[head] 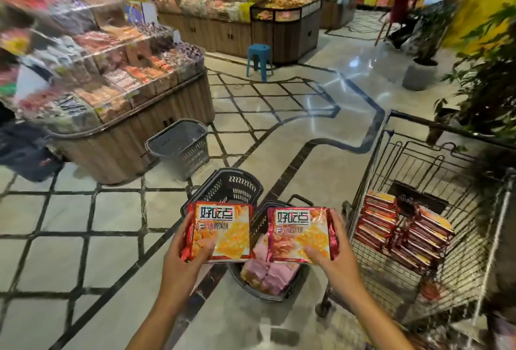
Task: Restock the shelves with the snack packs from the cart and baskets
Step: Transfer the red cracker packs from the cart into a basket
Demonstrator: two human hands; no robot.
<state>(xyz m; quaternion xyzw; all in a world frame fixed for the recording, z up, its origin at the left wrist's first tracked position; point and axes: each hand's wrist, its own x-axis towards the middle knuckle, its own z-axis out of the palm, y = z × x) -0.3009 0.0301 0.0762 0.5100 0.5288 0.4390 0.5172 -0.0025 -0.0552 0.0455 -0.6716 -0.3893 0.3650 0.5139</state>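
My left hand (pixel 186 252) grips a red and orange snack pack (pixel 223 231) by its lower left corner. My right hand (pixel 332 249) grips a second, similar snack pack (pixel 300 233) at its lower right edge. Both packs are held face up above the floor baskets. A wire shopping cart (pixel 418 171) on the right carries stacked red snack packs (pixel 402 226). A dark basket (pixel 231 186) stands behind the left pack. Another basket (pixel 268 291) below holds pink packs (pixel 272 273). The round wooden display shelf (pixel 134 137) with snacks is on the left.
A grey basket (pixel 181 145) leans by the wooden display. A blue stool (pixel 258 57) stands beside a farther snack island (pixel 284 31). A potted plant (pixel 420 73) and leafy branches crowd the right side. A person (pixel 402 6) stands far back. Tiled floor lies open between displays.
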